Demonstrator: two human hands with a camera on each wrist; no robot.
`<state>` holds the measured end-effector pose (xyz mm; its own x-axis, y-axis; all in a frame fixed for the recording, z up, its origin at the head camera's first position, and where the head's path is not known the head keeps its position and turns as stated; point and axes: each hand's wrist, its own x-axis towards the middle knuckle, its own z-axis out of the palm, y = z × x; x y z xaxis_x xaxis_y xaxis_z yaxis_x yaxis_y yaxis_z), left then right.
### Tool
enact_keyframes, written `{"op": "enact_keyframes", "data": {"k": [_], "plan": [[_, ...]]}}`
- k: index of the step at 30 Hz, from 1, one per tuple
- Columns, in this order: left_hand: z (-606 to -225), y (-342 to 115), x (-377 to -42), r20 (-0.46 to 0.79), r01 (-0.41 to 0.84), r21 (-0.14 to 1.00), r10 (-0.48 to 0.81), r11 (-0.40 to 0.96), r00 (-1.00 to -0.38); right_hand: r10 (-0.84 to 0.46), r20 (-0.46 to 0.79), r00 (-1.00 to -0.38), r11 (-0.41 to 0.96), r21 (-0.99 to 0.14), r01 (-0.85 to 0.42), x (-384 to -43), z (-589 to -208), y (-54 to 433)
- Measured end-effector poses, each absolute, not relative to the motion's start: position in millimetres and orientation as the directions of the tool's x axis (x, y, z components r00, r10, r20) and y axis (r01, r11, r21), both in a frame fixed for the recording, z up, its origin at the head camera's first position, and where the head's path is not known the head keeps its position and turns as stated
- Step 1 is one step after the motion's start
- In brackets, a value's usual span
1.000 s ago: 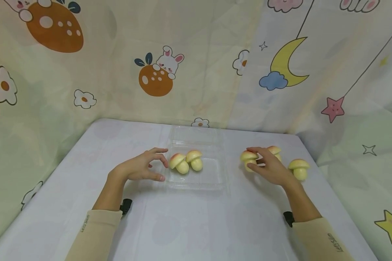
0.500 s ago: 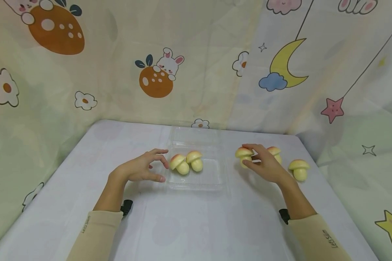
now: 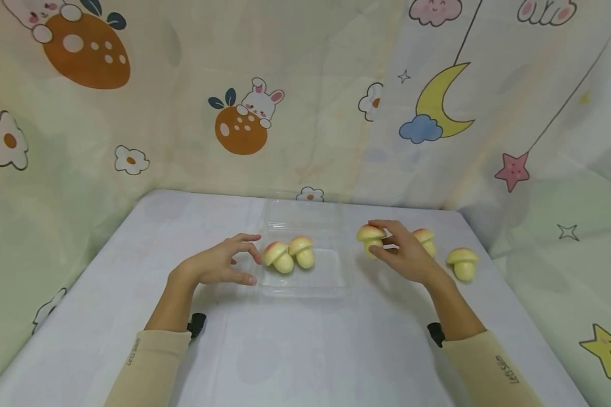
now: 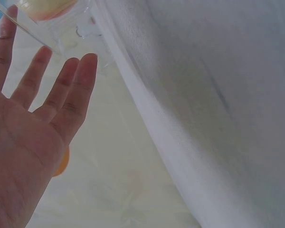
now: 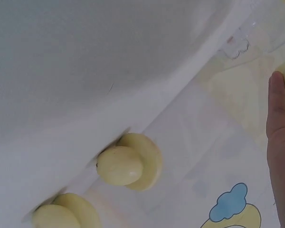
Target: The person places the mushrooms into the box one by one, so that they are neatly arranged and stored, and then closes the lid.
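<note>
My right hand [image 3: 404, 253] pinches a pale yellow toy mushroom [image 3: 370, 237] with a reddish cap, right of a clear plastic box [image 3: 331, 271]. Two more mushrooms [image 3: 301, 251] lie tilted against each other in the left part of the box. At the box's left side my left hand [image 3: 219, 263] holds nothing, its fingers spread and thumb apart, fingertips right at the wall. The left wrist view shows its palm and fingers [image 4: 26, 85] beside the clear plastic. In the right wrist view the held mushroom is cut off at the right edge.
Two further mushrooms [image 3: 463, 263] stand on the white-covered table [image 3: 295, 350] to the right, one of them partly behind my right hand. The box's clear lid [image 3: 302, 213] lies folded back behind it. A cartoon-printed curtain [image 3: 305, 113] surrounds the table's far side.
My right hand has moved left with the mushroom, closer to the box and away from the two mushrooms on the right. The left hand has stayed beside the box.
</note>
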<state>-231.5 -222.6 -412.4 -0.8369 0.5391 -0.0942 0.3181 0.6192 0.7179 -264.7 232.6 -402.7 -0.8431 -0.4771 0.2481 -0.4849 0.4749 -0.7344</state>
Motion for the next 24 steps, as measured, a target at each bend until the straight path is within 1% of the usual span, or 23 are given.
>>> {"op": "enact_keyframes", "data": {"k": [15, 24], "plan": [[-412.5, -222.6, -231.3, -0.087, 0.323, 0.723, 0.544, 0.611, -0.834, -0.518, 0.286, -0.807, 0.427, -0.731, -0.533, -264.0, -391.4, 212.0], [-411.9, -222.3, -230.9, -0.085, 0.327, 0.72, 0.545, 0.612, -0.834, -0.532, 0.233, -0.814, 0.431, -0.754, -0.497, -261.8, -388.9, 199.3]]}}
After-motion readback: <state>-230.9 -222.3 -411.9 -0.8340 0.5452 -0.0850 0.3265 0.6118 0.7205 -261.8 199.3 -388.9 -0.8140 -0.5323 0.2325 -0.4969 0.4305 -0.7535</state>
